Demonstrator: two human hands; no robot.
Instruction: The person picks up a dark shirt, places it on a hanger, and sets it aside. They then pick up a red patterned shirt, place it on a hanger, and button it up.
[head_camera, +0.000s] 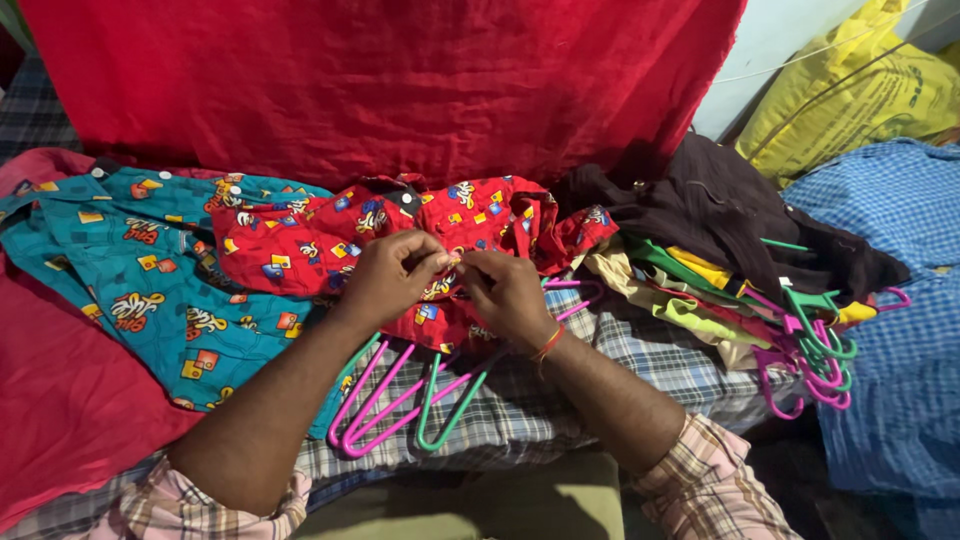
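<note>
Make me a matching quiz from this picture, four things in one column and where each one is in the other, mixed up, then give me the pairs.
Things:
1. red printed shirt
2. teal printed shirt
3. yellow sack
4. bunch of pink and green hangers

Places:
A. top right corner
B. pinched by left hand and right hand
C. spread flat at the left
D. at the right, below the dark clothes pile

Pairs: 1-B, 2-C, 3-A, 4-D
</note>
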